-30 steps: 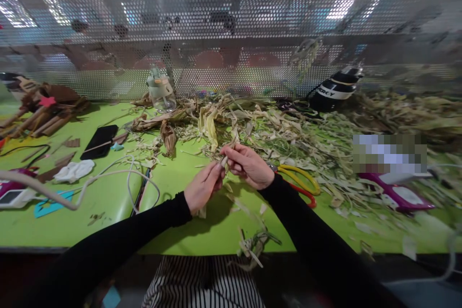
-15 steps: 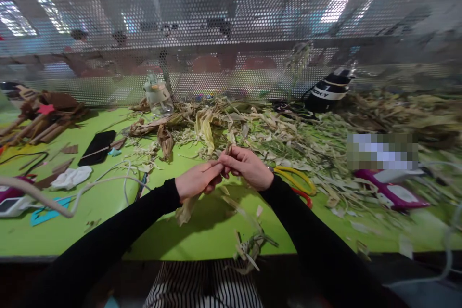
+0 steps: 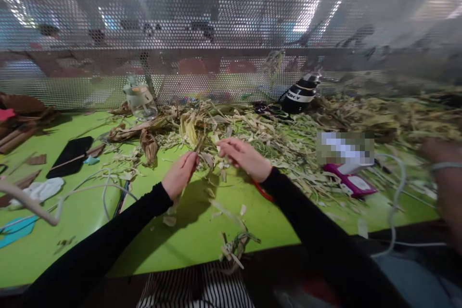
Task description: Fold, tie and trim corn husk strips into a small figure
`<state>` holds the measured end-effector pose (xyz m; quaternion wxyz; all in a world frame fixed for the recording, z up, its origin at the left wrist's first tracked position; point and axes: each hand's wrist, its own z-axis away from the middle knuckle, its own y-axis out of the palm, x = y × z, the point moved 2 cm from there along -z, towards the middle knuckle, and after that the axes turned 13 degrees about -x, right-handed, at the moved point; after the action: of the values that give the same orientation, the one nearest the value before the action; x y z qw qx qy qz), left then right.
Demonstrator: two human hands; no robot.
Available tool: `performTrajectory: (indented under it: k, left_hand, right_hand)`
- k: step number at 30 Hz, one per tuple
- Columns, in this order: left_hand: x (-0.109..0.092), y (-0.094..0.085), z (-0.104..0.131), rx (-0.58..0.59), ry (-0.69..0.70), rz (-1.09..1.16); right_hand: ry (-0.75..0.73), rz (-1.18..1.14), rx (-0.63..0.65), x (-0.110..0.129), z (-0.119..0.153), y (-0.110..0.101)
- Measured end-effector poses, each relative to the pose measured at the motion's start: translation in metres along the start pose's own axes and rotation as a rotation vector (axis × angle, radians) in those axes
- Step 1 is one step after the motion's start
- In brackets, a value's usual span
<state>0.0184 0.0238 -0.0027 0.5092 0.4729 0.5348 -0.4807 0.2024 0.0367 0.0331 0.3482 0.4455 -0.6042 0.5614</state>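
Note:
My left hand (image 3: 180, 173) is closed round a thin dried husk piece (image 3: 199, 140), whose tip points up past the fingers. To its right, my right hand (image 3: 245, 156) is apart from it, fingers spread and bent, with nothing seen in them. Behind both hands lies a wide heap of dried husk strips (image 3: 252, 127), with a yellowish husk (image 3: 188, 129) among them. A brown husk bundle (image 3: 148, 147) rests left of the heap. Knotted husk scraps (image 3: 236, 248) sit at the table's front edge. Part of a red handle (image 3: 263, 191) shows beneath my right wrist.
On the green table (image 3: 90, 226) are a black phone (image 3: 70, 155), a crumpled white tissue (image 3: 39, 190), a clear bottle (image 3: 142, 102), a black bottle (image 3: 299, 96) and a magenta device (image 3: 350, 181) with a cable. Another person's arm (image 3: 445, 173) reaches in at the right.
My hands have parted, the left one still holding husk and the right one opened. The view has shifted, so the table things appear further left. Another person's arm has come in at the right.

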Motion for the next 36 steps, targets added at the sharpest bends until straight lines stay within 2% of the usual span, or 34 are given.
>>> performTrajectory:
  k: [2, 4, 7, 10, 17, 20, 23, 29, 33, 36]
  left_hand:
    - [-0.001, -0.005, -0.004, 0.025, -0.052, 0.072]
    - [-0.003, -0.009, -0.008, 0.029, -0.094, 0.154]
    - [-0.008, -0.015, -0.011, 0.002, -0.090, 0.228]
    - [-0.012, -0.018, -0.012, -0.016, -0.062, 0.276]
    - [-0.008, -0.020, -0.012, -0.018, -0.053, 0.305]
    - [-0.005, -0.020, -0.011, -0.006, -0.071, 0.293]
    - [-0.005, -0.019, -0.011, 0.004, -0.096, 0.289]
    - [-0.004, -0.018, -0.011, -0.005, -0.109, 0.312]
    - [-0.001, -0.018, -0.012, 0.010, -0.082, 0.287]
    - [0.001, -0.019, -0.013, 0.017, -0.101, 0.296]
  right_hand:
    - [-0.133, 0.363, -0.042, -0.001, -0.003, -0.034]
    - [-0.186, 0.636, -0.054, -0.007, -0.005, -0.061]
    - [-0.210, 0.875, -0.061, -0.018, -0.009, -0.079]
    - [-0.231, 0.917, -0.080, -0.022, -0.019, -0.073]
    - [-0.194, 0.943, -0.106, -0.028, -0.053, -0.029]
    - [-0.161, 0.894, -0.052, -0.032, -0.059, -0.013]
    - [-0.148, 0.766, -0.024, -0.024, -0.062, -0.011]
    - [-0.127, 0.413, -0.001, 0.018, -0.065, -0.026]
    - [-0.015, -0.026, 0.002, 0.047, -0.063, -0.024]
    - [-0.005, -0.173, 0.020, 0.063, -0.059, -0.020]
